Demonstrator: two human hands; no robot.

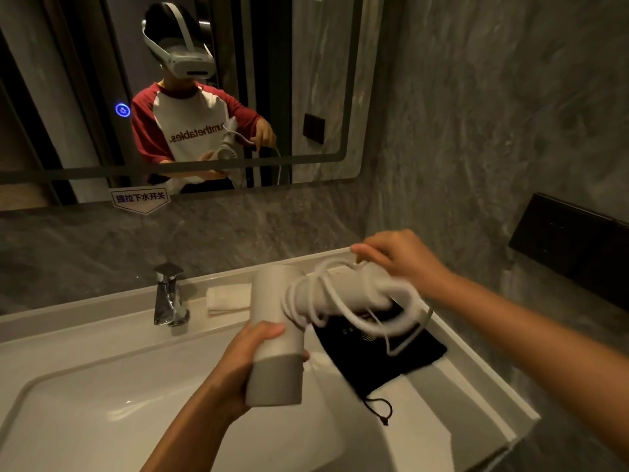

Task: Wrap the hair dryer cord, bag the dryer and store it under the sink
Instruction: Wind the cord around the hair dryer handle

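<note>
Over the basin, your left hand [252, 356] is clenched around the barrel of the white hair dryer [277, 335], thumb across the top and fingers curled under, just above the grey end section. Your right hand [401, 260] is pinched on the white cord [335, 306], holding a loop up beside the handle, which points to the right and already carries several turns near the barrel. A longer slack loop hangs blurred below the handle, so the wrapping looks to be partly done. Judging by its look, the dryer is a rigid, smooth plastic shell, light enough for one hand but apt to slip, so keep hold at the barrel where the girth fills your palm. The cord is soft and springy; loops will likely loosen unless you keep tension and lay each turn snug against the last. Beneath the handle, the black drawstring bag [384, 356] lies flat on the white sink counter [469, 386], its drawstring trailing toward you; it is limp cloth and will need its mouth held apart. A chrome faucet [169, 298] and a folded towel [228, 298] sit behind.
</note>
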